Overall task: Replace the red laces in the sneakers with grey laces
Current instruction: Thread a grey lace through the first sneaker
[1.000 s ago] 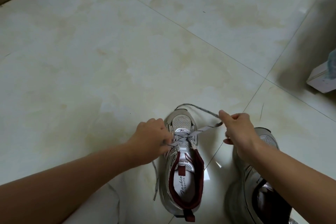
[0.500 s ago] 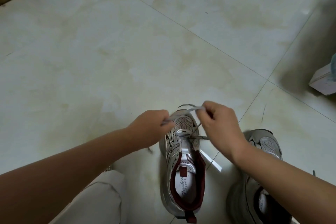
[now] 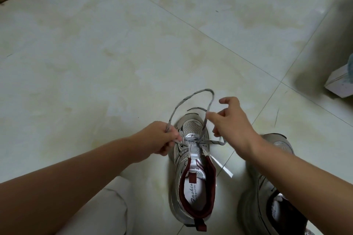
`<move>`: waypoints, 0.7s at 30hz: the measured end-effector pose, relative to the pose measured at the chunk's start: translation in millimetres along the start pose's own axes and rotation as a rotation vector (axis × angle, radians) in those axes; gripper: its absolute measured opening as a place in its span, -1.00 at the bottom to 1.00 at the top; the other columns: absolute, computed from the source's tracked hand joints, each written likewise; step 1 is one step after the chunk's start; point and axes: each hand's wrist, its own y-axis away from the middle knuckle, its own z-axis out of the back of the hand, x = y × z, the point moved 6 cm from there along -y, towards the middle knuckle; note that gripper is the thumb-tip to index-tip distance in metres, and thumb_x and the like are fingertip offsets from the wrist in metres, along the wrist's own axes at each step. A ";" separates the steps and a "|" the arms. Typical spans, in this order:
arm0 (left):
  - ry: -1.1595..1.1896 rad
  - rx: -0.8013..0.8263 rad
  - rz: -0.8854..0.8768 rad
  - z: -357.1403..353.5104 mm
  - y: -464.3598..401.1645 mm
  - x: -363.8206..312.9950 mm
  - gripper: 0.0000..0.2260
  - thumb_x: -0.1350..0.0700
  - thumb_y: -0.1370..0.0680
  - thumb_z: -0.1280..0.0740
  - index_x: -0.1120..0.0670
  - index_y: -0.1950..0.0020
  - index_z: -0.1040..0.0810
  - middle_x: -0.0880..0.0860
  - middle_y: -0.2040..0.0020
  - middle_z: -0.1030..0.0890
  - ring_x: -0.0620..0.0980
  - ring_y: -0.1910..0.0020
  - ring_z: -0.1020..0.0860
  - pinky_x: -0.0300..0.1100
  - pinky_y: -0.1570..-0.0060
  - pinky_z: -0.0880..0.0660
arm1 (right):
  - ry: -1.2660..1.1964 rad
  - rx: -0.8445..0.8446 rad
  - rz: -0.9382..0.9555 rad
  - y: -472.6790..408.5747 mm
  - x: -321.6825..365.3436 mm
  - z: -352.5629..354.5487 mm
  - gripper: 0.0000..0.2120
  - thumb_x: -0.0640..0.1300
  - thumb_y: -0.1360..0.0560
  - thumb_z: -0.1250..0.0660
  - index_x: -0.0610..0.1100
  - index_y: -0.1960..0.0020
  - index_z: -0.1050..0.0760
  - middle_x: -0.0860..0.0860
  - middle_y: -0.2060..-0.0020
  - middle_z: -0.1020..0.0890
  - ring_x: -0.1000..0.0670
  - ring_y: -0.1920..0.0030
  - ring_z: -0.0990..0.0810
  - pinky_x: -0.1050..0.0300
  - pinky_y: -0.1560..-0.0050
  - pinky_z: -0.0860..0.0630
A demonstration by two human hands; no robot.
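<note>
Currently, step in hand: threading the speckled grey flat lace [image 3: 193,95] through the lowest eyelets of the silver-and-white mesh sneaker with dark red lining [image 3: 193,168], which stands at lower centre of the frame, toe pointing up.
Left hand: the left hand [image 3: 162,139] is closed, its fingers pinching 1 end of the lace just left of the toe eyelets.
Right hand: the right hand [image 3: 231,122] sits right of the toe with fingers loosely curled; thumb and forefinger appear to pinch the strand where the loop comes down, though the contact is too small to confirm.
Lace path: it arcs in a loop above the toe, then crosses the eyelets, 1 tail trailing right.
Doing it well: judged best to draw both ends to even length, keep the flat lace untwisted, and steady the shoe while pulling.
Second shoe: a matching grey sneaker [image 3: 271,196] lies at lower right, partly behind the forearm.
Writing: the tongue reads "BALENCI…", partly cut off; the insole reads "Fashion Sports".
Floor: pale glossy floor tiles [image 3: 95,53].
</note>
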 end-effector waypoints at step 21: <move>-0.827 -0.286 -0.274 -10.3 -6.5 -12.4 -0.83 0.22 -0.40 -0.28 0.08 0.38 -0.38 -0.04 0.44 -0.34 0.02 0.31 -0.36 -0.20 0.34 -0.21 | 0.642 0.097 0.263 12.7 -35.3 -48.0 -0.89 -0.11 -0.46 -0.32 0.01 0.08 -0.62 0.14 0.25 -0.30 0.07 0.14 -0.40 0.25 0.24 -0.25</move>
